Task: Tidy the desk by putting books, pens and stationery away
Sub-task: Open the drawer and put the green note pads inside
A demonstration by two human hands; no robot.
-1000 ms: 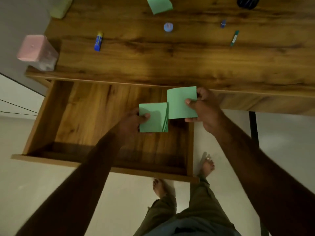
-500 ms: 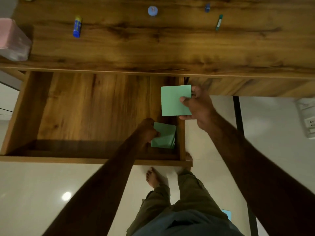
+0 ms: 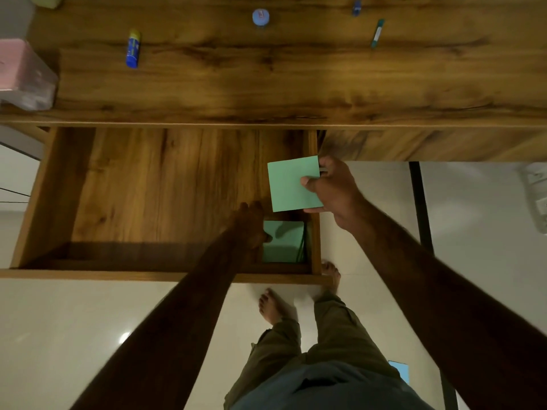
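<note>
Wooden drawer point(image 3: 165, 275), green paper stack point(image 3: 284, 244) in its near-right corner.
Right hand point(image 3: 334, 190) pinches green square pad point(image 3: 293, 184) over drawer's right wall; left hand point(image 3: 248, 226) beside stack, grip unclear.

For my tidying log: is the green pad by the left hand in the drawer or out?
In. The green pad lies on the drawer floor, in its near right corner.

readable text: none | glue stick point(image 3: 133, 48): label too blurred to read; pen point(image 3: 377, 32): likewise
</note>
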